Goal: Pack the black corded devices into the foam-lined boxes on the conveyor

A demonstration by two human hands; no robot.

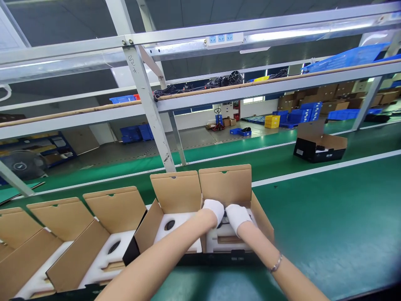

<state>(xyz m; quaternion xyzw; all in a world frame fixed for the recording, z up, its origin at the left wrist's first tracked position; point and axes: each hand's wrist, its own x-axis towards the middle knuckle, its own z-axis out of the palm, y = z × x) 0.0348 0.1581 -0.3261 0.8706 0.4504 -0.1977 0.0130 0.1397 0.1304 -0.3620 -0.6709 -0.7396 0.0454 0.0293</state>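
Both hands wear white gloves and reach into the rightmost open carton [225,184] of the near row. My left hand [214,210] is over the back of its white foam insert [216,246], fingers curled downward. Close beside it, my right hand [237,217] is bent over the same spot, its fingers also closed. A small dark part [224,220] shows between the hands; its kind is too hidden to tell. Immediately left stands another open carton [174,193], whose white foam has a round hole with something dark in it [169,225].
More open cartons [109,209] with foam inserts line the left side. A black-sided open box [319,146] stands farther back on the green belt [282,167]. A white metal post [150,92] rises behind the cartons, carrying a shelf [194,98] with cables and parts.
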